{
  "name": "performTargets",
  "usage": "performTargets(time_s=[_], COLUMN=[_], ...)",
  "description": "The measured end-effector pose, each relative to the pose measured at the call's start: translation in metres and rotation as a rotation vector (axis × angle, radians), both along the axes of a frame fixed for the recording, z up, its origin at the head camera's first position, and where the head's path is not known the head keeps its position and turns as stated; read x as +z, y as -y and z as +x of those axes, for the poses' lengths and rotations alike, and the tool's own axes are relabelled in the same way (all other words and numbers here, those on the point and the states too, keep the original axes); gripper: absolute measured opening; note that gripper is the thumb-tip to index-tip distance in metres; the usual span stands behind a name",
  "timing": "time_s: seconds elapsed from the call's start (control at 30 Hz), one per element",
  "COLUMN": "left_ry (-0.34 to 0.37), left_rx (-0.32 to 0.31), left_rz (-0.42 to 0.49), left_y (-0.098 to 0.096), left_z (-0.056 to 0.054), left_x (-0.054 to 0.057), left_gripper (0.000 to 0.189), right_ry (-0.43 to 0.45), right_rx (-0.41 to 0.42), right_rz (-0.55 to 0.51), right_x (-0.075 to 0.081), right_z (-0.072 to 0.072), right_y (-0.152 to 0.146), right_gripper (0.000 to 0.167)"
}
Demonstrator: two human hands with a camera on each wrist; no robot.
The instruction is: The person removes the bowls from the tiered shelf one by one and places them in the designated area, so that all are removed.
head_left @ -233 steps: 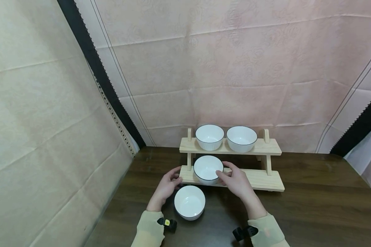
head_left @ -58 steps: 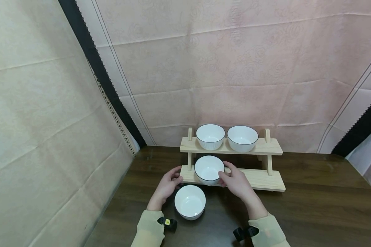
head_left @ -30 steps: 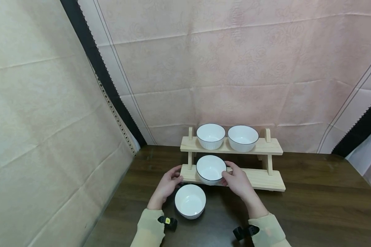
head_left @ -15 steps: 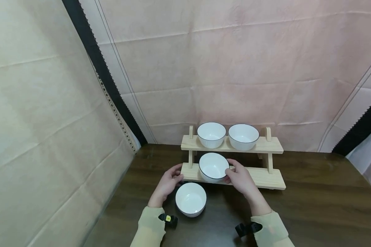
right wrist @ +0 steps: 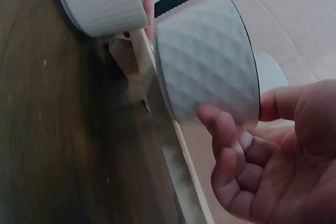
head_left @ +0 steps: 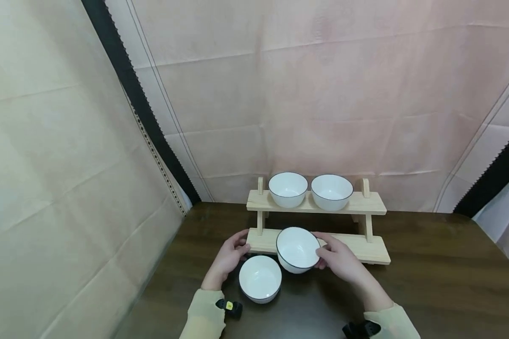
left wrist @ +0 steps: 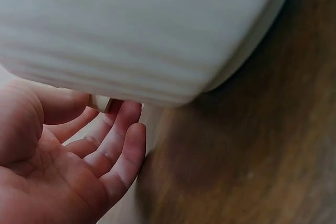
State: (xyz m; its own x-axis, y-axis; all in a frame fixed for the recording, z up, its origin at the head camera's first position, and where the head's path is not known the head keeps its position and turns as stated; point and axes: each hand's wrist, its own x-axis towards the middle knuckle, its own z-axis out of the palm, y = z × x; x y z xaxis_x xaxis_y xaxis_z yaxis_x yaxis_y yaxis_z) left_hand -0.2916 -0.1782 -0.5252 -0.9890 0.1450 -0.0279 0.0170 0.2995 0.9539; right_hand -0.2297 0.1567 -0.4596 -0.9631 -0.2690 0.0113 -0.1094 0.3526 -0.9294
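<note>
My right hand (head_left: 340, 258) pinches a white, dark-rimmed bowl (head_left: 298, 249) by its right side, thumb at the rim and fingers underneath. In the right wrist view this bowl (right wrist: 207, 61) shows a diamond-patterned outside and is tilted, in front of the lower board. My left hand (head_left: 230, 254) grips the left end of the two-tier wooden rack (head_left: 358, 246); in the left wrist view a ribbed bowl (left wrist: 121, 35) hides most of the board there. That second bowl (head_left: 260, 279) stands on the table just right of my left hand.
Two more white bowls, a left one (head_left: 288, 189) and a right one (head_left: 332, 192), sit side by side on the rack's upper board. The dark wooden table (head_left: 432, 273) extends to the right. A pale cloth wall (head_left: 322, 94) rises close behind the rack.
My right hand has taken its bowl from the left part of the lower board, first sliding it slightly right, then bringing it forward off the board. My left hand has stayed in place.
</note>
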Motion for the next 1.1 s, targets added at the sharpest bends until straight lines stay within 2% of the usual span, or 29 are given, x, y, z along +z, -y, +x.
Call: performTargets(time_s=[0.1,0.23,0.33,0.47,0.63,0.87,1.1], left_ry=[0.005,0.000,-0.002,-0.001,0.016,0.011,0.011], left_rx=[-0.006,-0.007,-0.009,-0.009,-0.005,0.004,0.004], left_rz=[0.010,0.013,0.006,-0.001,-0.004,0.005,0.000], left_y=[-0.003,-0.005,-0.003,-0.001,0.000,0.000,0.002], left_z=[0.003,0.002,0.002,0.005,0.009,0.006,0.003], left_x=[-0.002,0.001,0.003,0.002,-0.003,-0.003,-0.002], left_gripper=[0.048,0.048,0.048,0.048,0.049,0.048,0.048], right_ry=[-0.026,-0.073,-0.092,-0.088,-0.053,-0.018,0.011], right_rx=[0.074,0.157,0.193,0.234,0.277,0.293,0.337], right_rz=[0.038,0.145,0.225,0.275,0.296,0.313,0.280], right_x=[0.001,0.005,0.008,0.009,0.008,0.008,0.007], right_z=[0.006,0.006,0.007,0.010,0.013,0.013,0.014], right_y=[-0.011,-0.023,-0.026,-0.027,-0.030,-0.032,-0.029], right_gripper=[0.048,0.047,0.045,0.046,0.046,0.045,0.046])
